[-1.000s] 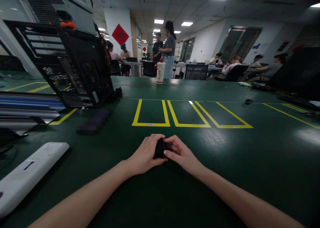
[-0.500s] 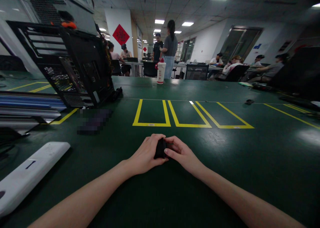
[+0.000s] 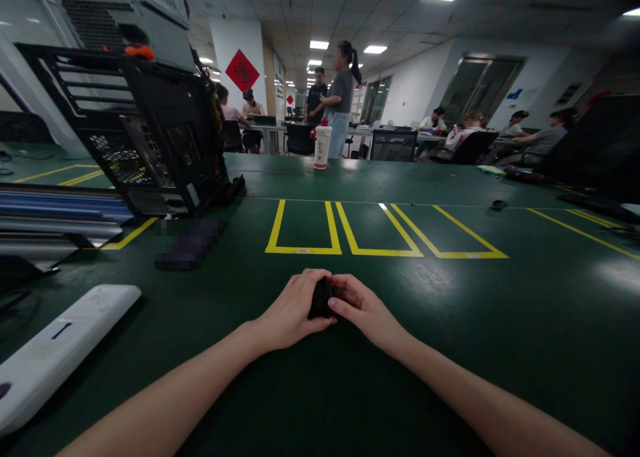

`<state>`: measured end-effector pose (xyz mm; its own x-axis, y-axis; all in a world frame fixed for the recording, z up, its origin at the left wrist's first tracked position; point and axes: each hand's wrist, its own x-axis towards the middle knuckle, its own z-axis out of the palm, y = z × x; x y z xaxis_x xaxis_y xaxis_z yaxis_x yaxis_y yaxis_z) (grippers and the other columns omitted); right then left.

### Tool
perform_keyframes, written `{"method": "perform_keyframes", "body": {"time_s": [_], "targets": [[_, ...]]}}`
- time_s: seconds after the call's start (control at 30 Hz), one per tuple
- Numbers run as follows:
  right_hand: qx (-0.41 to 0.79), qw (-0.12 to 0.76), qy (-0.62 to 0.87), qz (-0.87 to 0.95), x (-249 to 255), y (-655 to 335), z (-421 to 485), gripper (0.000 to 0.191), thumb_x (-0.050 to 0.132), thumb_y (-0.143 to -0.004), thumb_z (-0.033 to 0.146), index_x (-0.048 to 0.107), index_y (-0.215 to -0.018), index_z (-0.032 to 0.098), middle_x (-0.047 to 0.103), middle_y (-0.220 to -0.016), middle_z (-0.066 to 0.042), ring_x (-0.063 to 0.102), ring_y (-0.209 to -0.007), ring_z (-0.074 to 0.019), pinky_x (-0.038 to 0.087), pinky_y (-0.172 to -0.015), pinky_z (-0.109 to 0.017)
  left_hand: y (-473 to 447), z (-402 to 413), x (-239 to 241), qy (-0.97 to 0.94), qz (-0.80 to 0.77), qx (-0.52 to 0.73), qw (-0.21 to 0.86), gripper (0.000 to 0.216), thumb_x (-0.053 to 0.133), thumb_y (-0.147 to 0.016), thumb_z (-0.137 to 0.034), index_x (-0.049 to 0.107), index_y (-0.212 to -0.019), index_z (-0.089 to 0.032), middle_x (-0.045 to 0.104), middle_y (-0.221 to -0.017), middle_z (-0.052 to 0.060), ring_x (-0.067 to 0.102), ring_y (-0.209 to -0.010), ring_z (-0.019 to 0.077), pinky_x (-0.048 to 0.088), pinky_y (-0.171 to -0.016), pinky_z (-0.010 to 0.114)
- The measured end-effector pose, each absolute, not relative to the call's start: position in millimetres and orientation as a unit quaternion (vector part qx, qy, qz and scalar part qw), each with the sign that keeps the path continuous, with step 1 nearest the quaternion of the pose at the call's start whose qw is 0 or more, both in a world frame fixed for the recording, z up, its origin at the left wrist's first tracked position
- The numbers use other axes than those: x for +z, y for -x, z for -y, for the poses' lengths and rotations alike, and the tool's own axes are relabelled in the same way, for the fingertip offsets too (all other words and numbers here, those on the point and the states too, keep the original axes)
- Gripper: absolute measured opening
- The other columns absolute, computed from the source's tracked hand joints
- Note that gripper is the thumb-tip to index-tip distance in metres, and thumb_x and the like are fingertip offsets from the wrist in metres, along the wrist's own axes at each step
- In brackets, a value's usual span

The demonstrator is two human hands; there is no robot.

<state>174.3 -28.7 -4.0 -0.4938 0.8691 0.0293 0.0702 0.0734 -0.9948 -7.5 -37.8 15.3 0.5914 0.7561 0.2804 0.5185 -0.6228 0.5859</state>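
Spanning the foreground of a busy office, a dark green bench [image 3: 525, 323] carries the work, with co-workers sitting and standing beyond its far edge. At left, a black computer case [image 3: 170, 110] stands with its frame exposed, and a long white device [image 3: 95, 323] lies nearer the person's left forearm. Three yellow tape outlines [image 3: 303, 249] mark the bench past the hands, and farther back is a white bottle [image 3: 322, 147] with a red top.

Front and center, the left hand [image 3: 290, 310] is closed around a small black object [image 3: 320, 300], fingers over its far side and thumb along the near side. The right hand [image 3: 367, 307] meets it from the other side in a lighter grip, fingers curled and the thumb tip appearing to rest on the object's edge.

Handling appears to be under way rather than finished: the object is taken up between both hands, on the person's side of the tape outlines, and neither hand has let it go. Whether its base touches the bench cannot be told. With much of it covered by fingers, its exact form is hidden, as is any change made to it; how much remains to be done does not show.
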Motion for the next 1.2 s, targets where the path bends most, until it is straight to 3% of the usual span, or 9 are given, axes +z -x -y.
{"method": "perform_keyframes", "body": {"time_s": [0.33,0.57,0.8,0.97,1.2], "targets": [[0.596,0.347,0.351,0.633,0,-175,31,0.02,0.055,-0.077,0.027,0.047,-0.095,0.022,0.054,-0.098,-0.002,0.056,-0.093,-0.0171,0.048,-0.077,-0.033,7,36,8,-0.857,-0.372,0.276,0.226,0.057,0.062,-0.074,-0.027,0.029,-0.12,-0.025,0.044,-0.115,0.007,0.046,-0.104,0.0237,0.04,-0.088,0.043],[0.594,0.353,0.348,0.633,-1,-174,28,0.026,0.055,-0.078,0.023,0.046,-0.103,0.021,0.051,-0.104,-0.003,0.053,-0.097,-0.016,0.045,-0.084,-0.034,6,35,6,-0.858,-0.37,0.284,0.215,0.058,0.063,-0.073,-0.026,0.029,-0.12,-0.023,0.044,-0.114,0.007,0.045,-0.104,0.0226,0.039,-0.09,0.041],[0.622,0.347,0.31,0.63,0,-178,29,0.029,0.061,-0.073,0.02,0.044,-0.097,0.021,0.05,-0.104,-0.002,0.052,-0.101,-0.017,0.045,-0.085,-0.035,6,35,5,-0.859,-0.373,0.275,0.216,0.055,0.061,-0.074,-0.024,0.029,-0.119,-0.023,0.043,-0.115,0.008,0.046,-0.104,0.0234,0.038,-0.089,0.043],[0.606,0.348,0.344,0.627,0,-177,28,0.022,0.056,-0.077,0.026,0.046,-0.096,0.022,0.052,-0.101,-0.002,0.055,-0.095,-0.0167,0.046,-0.081,-0.035,6,35,6,-0.857,-0.376,0.277,0.218,0.058,0.063,-0.073,-0.027,0.029,-0.12,-0.024,0.043,-0.115,0.007,0.045,-0.104,0.0234,0.039,-0.089,0.042],[0.598,0.332,0.344,0.644,0,-177,28,0.027,0.054,-0.078,0.025,0.046,-0.104,0.023,0.05,-0.107,-0.003,0.052,-0.1,-0.0175,0.045,-0.085,-0.037,5,34,4,-0.856,-0.373,0.284,0.218,0.058,0.062,-0.073,-0.026,0.028,-0.121,-0.026,0.045,-0.114,0.007,0.047,-0.103,0.0235,0.039,-0.088,0.042]]}}
